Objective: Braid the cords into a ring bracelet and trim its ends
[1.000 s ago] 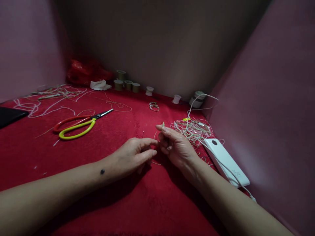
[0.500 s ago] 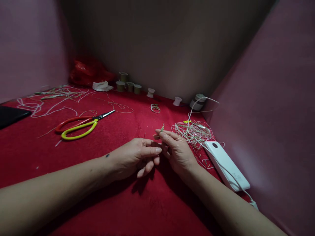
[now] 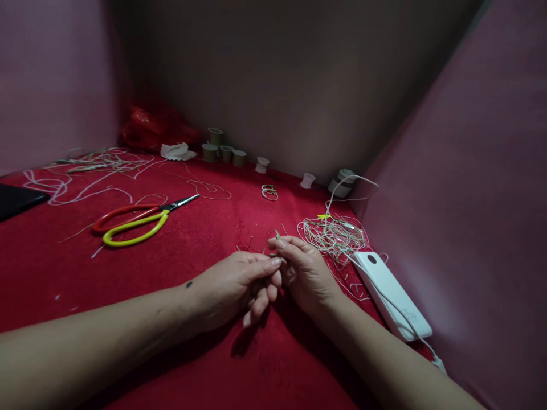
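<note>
My left hand (image 3: 248, 282) and my right hand (image 3: 305, 267) meet above the red cloth (image 3: 179, 364), fingertips close together. Both are closed in a pinch on a small braided cord (image 3: 277, 234), green and whitish, most of it hidden by the fingers. Its tip pokes up beyond my right thumb and forefinger. Thin loose ends stick out past my left fingers. Farther back on the cloth lies a small looped cord bracelet (image 3: 269, 192) in white and green.
Scissors (image 3: 132, 223) with red and yellow handles lie to the left. A cord tangle (image 3: 333, 236) and a white power bank (image 3: 393, 296) with a cable are at the right. Thread spools (image 3: 209, 152), a red plastic bag (image 3: 154, 128) and loose cords (image 3: 94, 165) sit farther back.
My hands have drawn closer together, the left fingertips now against the right ones. Less of the braided cord shows above my right fingers, and it sits slightly lower.
</note>
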{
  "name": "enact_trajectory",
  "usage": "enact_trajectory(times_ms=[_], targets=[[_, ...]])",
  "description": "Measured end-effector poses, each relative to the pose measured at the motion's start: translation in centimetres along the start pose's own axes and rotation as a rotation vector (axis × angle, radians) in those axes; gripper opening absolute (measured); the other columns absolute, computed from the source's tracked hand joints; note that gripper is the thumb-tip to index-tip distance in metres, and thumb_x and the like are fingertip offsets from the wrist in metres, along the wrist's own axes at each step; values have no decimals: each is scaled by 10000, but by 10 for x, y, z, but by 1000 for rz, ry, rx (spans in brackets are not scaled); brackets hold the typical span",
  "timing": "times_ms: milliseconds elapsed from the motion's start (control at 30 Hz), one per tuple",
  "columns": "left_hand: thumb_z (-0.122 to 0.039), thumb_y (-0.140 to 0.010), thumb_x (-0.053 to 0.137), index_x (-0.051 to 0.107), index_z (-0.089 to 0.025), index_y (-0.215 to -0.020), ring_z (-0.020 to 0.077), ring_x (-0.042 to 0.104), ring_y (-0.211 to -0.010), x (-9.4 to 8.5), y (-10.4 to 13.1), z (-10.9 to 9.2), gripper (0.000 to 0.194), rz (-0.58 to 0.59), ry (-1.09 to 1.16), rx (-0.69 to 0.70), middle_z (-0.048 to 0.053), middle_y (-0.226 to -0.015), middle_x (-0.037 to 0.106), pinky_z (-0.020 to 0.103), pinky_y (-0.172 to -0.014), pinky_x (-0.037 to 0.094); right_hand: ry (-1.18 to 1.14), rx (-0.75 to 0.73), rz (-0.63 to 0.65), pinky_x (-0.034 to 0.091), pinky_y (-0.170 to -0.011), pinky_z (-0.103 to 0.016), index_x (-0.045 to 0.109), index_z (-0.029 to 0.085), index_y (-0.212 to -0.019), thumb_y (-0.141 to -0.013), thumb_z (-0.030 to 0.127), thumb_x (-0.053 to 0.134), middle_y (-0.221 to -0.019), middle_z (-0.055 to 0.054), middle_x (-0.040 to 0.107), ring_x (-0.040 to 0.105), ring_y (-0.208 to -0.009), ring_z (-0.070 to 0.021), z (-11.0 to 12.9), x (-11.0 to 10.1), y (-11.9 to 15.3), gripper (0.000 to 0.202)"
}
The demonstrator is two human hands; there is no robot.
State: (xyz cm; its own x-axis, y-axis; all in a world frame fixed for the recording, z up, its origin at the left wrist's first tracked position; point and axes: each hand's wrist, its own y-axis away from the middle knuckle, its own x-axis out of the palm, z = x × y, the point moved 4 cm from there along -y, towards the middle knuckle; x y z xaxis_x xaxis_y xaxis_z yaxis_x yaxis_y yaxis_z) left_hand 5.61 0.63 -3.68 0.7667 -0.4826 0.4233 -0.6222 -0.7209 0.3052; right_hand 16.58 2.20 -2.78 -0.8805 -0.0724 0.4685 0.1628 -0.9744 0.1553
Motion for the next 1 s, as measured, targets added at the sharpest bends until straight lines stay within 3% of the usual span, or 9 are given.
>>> enact_trajectory(times_ms=[300, 633, 1000], targets=[[-455, -840, 509, 541, -154, -622, 57, 359, -254, -2, 2, 2, 373, -20, -152, 26, -43, -387, 471, 147, -267, 280, 22, 57, 99, 219, -325, -160, 689, 140, -705, -668, 347, 778, -564, 20, 587, 346, -358, -23, 1, 6, 4, 229], [-450, -762, 509, 407, -209, -461, 66, 286, -256, 6, 5, 4, 399, -81, -270, 30, -63, -330, 342, 203, -288, 185, -33, 64, 146, 215, -339, -166, 638, 173, -698, -697, 313, 763, -688, -3, 688, 328, -361, -20, -3, 9, 8, 187], [-306, -859, 400, 372, -199, -571, 103, 284, -508, 11, 14, -1, 309, -57, -624, 163, -52, -557, 346, 249, -466, 226, -18, 41, 117, 179, -310, -167, 642, 164, -675, -662, 319, 771, -656, -27, 699, 252, -335, -14, -3, 11, 10, 203]])
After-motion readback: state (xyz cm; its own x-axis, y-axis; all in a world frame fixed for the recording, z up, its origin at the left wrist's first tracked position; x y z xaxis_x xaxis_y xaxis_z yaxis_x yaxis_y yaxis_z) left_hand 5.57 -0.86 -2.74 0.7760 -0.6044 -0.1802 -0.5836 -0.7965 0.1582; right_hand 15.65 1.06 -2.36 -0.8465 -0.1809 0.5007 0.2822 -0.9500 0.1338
